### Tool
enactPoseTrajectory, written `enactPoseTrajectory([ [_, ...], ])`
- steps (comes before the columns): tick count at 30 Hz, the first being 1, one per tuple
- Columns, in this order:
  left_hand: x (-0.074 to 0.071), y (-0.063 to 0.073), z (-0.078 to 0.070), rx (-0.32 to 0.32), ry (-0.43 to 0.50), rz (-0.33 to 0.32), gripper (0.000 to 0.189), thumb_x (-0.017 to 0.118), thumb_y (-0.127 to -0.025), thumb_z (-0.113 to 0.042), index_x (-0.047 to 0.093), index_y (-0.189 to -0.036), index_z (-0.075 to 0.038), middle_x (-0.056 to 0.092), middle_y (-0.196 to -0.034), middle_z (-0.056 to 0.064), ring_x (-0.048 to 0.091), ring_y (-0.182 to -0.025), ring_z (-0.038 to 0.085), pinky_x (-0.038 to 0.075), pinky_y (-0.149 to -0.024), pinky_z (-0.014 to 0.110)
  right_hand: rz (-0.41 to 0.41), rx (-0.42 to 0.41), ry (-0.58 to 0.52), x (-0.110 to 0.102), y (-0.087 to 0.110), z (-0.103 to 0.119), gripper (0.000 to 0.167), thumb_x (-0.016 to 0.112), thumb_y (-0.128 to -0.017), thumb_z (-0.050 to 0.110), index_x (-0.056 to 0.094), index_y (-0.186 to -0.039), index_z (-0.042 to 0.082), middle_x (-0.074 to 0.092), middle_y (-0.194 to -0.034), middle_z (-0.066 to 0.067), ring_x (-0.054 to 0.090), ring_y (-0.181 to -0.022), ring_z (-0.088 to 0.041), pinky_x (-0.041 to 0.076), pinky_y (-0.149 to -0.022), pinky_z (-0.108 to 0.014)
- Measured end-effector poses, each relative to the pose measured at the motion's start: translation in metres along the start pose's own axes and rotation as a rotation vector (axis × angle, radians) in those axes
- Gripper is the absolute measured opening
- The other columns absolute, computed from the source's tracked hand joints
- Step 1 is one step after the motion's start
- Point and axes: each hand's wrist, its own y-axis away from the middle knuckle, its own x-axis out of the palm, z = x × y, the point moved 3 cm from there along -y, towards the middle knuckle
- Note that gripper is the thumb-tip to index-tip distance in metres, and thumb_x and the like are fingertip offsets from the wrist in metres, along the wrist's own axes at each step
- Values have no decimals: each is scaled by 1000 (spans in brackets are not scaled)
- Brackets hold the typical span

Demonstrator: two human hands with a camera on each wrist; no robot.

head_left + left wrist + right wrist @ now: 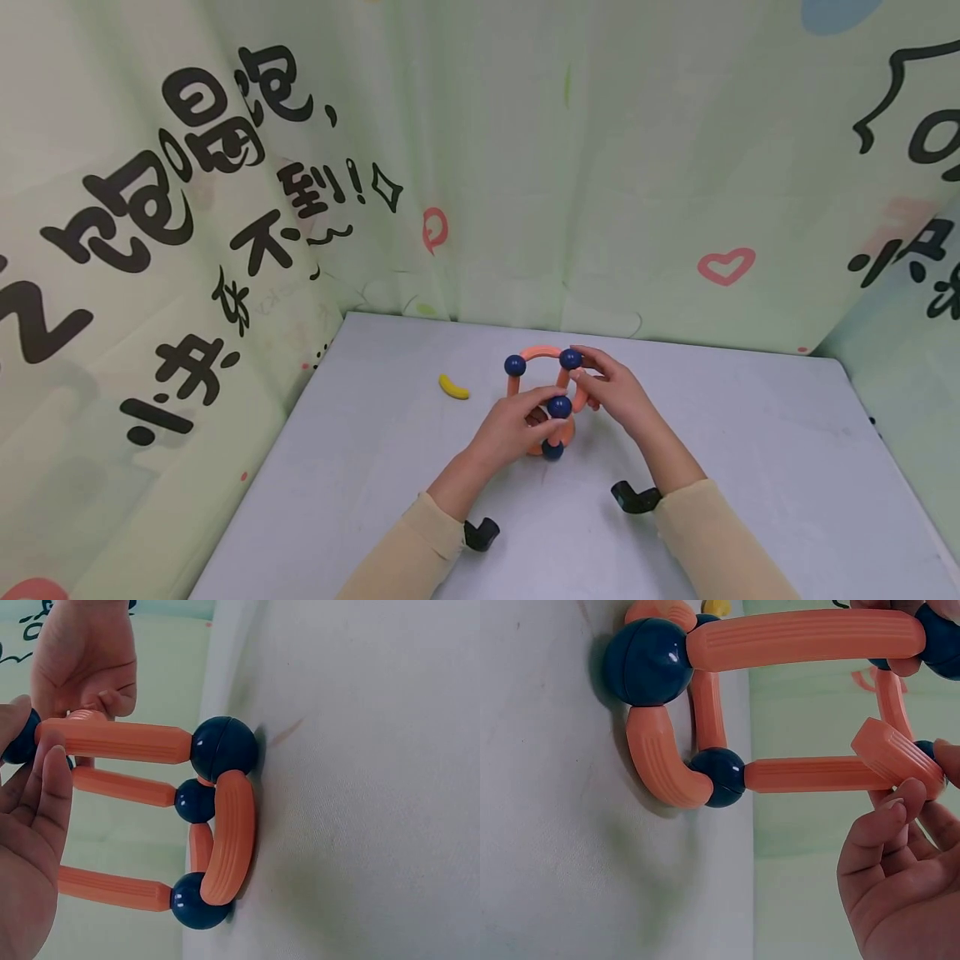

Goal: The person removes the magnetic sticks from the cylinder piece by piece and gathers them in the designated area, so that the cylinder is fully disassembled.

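Observation:
A frame of orange magnetic sticks and dark blue balls stands on the table. Its lower balls are joined by curved sticks, and straight sticks rise from them. My left hand pinches the near upper ball between thumb and fingers. Beyond it, my right hand grips the far right upper ball along with a curved orange stick. One end of that stick sits by the ball; its other end points free toward the near side. Another curved stick spans the two far upper balls.
A small yellow toy banana lies on the table to the left of the frame. Printed curtains hang behind the table's back edge and at its sides. Black camera mounts sit at both wrists.

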Motion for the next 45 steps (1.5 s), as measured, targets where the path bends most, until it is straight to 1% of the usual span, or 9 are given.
enactPoseTrajectory([
  [6,1,0,3,7,-9,-12,46,68,-93,-35,58,-137,-27,71,-110,-8,64,-87,0,53,-75,15,8,-2,0,0,1,2,59,61,-97,44,42,-150,26,52,-143,-13,62,-81,-28,50,-68,-28],
  [14,3,-2,3,3,37,-12,40,68,-94,-30,59,-133,-28,69,-104,-8,62,-81,0,54,-70,16,4,2,-11,1,1,1,58,63,-95,45,44,-148,29,53,-142,-12,62,-84,-36,51,-68,-28],
  [17,4,-3,3,-33,86,-5,39,67,-95,-27,58,-134,-27,68,-92,-8,59,-73,3,54,-62,19,3,6,-7,1,2,1,58,63,-95,46,44,-148,30,52,-143,-11,62,-85,-33,51,-69,-28],
  [20,6,-2,3,-109,162,1,42,67,-96,-27,56,-136,-28,68,-83,-5,59,-67,6,52,-56,23,1,5,-2,1,2,2,58,62,-95,47,44,-147,31,52,-143,-11,62,-86,-32,51,-70,-28],
  [24,8,-1,3,-189,257,-9,42,68,-95,-26,57,-134,-33,71,-96,-4,65,-70,6,54,-60,25,0,9,-3,1,2,2,58,63,-94,47,44,-147,32,52,-143,-11,62,-87,-33,51,-70,-28],
  [27,8,0,3,-215,288,-20,41,68,-95,-28,58,-134,-34,71,-105,-4,67,-76,5,56,-64,26,-1,14,-1,1,2,2,58,63,-94,48,44,-147,32,52,-144,-10,62,-86,-29,51,-71,-29],
  [33,7,0,3,-251,298,-22,41,68,-94,-37,58,-134,-38,72,-99,-5,67,-76,6,56,-64,27,-4,22,10,1,2,2,59,62,-94,50,43,-148,32,51,-144,-10,62,-86,-26,50,-73,-30],
  [41,2,2,1,-186,308,-9,44,67,-94,-37,56,-137,-35,73,-83,-5,71,-73,10,56,-63,27,3,17,6,2,2,3,60,62,-95,47,43,-148,29,52,-143,-10,62,-86,-30,49,-73,-30],
  [45,-2,3,2,-104,268,-53,45,68,-93,-39,58,-136,-28,70,-96,-7,68,-78,9,56,-64,26,-3,24,10,2,2,2,60,62,-95,48,43,-148,29,52,-142,-10,62,-86,-27,50,-74,-30],
])
